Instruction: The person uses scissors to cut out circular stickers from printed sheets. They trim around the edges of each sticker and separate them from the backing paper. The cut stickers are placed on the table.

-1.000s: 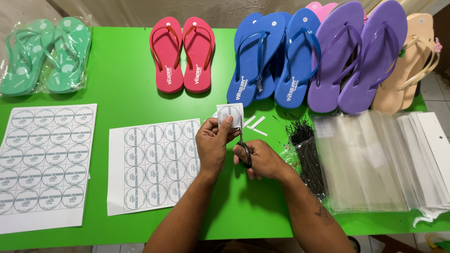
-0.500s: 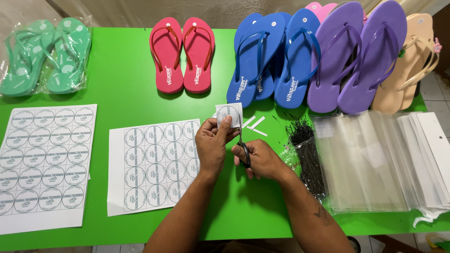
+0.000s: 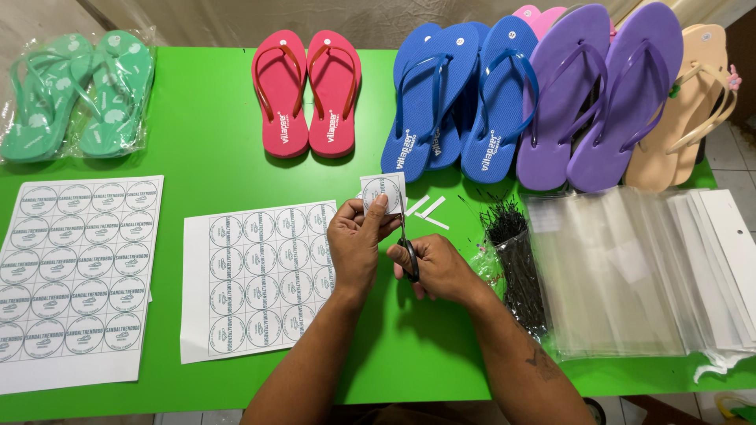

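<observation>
At table centre, just toward 12 o'clock from both hands: one small square paper label [image 3: 383, 191] bearing a round printed mark, pinched at its lower edge between thumb and fingers of the left hand [image 3: 358, 242], which is closed on it. Right hand [image 3: 439, 267], at 3 o'clock of the left and touching it, is curled through the handles of black scissors [image 3: 407, 245], whose long axis runs 6 to 12 o'clock along the label's right edge, blades near shut. Label sheet [image 3: 260, 279] lies at 9 o'clock on the green table [image 3: 205, 165]; cut paper strips [image 3: 425, 209] lie at 1 o'clock.
</observation>
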